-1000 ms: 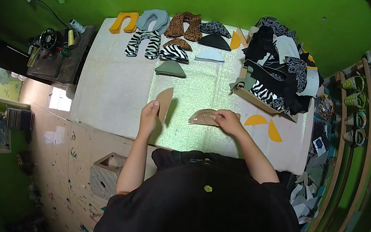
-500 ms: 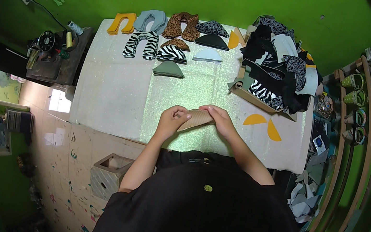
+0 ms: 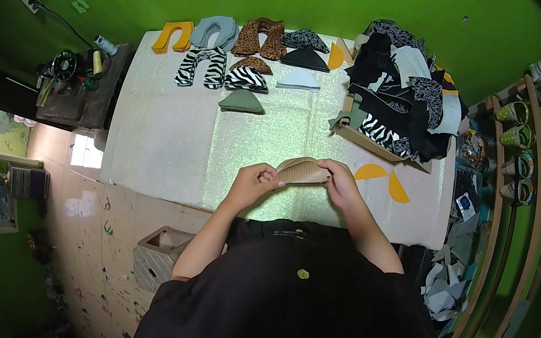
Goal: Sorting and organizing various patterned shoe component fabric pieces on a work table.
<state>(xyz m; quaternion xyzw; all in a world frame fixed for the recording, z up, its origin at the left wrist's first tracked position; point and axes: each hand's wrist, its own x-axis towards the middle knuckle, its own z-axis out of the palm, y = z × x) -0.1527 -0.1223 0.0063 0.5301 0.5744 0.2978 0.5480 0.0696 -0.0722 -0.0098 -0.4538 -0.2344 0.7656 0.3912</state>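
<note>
Between my hands, just above the near part of the table, is a stack of tan, ribbed half-moon pieces [image 3: 304,172], bowed upward in the middle. My left hand [image 3: 257,184] pinches its left corner between thumb and fingers. The right end is gripped by my right hand [image 3: 341,182], thumb on the near side. Two yellow half-moon pieces [image 3: 372,172] lie on the table to the right of my right hand. Farther off, an olive half-moon stack [image 3: 242,101] is the nearest of the sorted piles.
U-shaped stacks in yellow [image 3: 172,38], grey, leopard and zebra print [image 3: 202,67] line the far left of the pale table [image 3: 161,144], beside several half-moon stacks. A carton [image 3: 387,150] heaped with scraps stands at far right. A sewing machine [image 3: 66,66] is on the left.
The tan pieces have opened toward me and bowed more, showing more of their ribbed face. My right hand has moved slightly right, and the left hand a little lower.
</note>
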